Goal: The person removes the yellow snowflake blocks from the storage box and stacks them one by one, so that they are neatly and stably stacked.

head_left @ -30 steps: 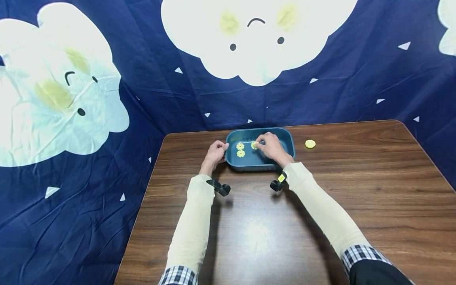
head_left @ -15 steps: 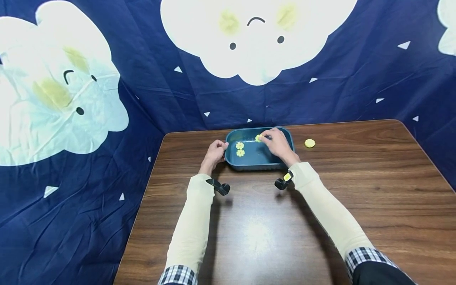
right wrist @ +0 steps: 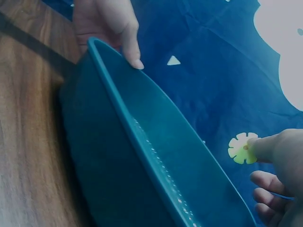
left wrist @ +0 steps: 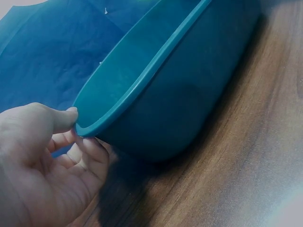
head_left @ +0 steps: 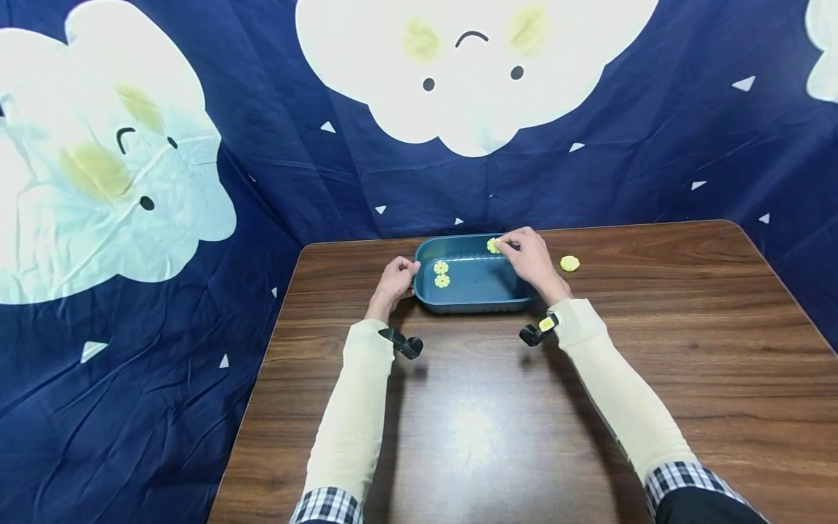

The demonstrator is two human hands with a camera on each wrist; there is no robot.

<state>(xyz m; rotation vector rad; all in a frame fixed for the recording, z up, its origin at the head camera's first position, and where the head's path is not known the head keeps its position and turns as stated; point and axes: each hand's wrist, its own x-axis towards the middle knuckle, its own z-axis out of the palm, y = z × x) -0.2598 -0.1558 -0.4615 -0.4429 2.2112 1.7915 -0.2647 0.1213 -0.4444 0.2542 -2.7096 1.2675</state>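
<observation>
A teal plastic basin (head_left: 471, 294) stands near the table's back edge. My left hand (head_left: 396, 279) pinches its left rim between thumb and curled fingers, as the left wrist view shows with the hand (left wrist: 52, 161) at the basin's end (left wrist: 156, 109). Over the basin's back right part, my right hand (head_left: 533, 260) pinches a yellow notched flower-shaped disc (right wrist: 243, 148) between thumb and fingers. That disc (head_left: 492, 245) is held up off the basin's floor. Two more such discs, an upper disc (head_left: 441, 268) and a lower disc (head_left: 441, 281), lie inside at the left.
Right of the basin, a yellow scalloped piece (head_left: 569, 263) lies on the brown wooden table (head_left: 655, 313); it looks like a small stack of discs. A dark blue cloth (head_left: 275, 175) with white clouds hangs behind and to the left of the table.
My right hand has lifted the flower-shaped disc from low in the basin and carried it right and back. The left hand has stayed on the rim.
</observation>
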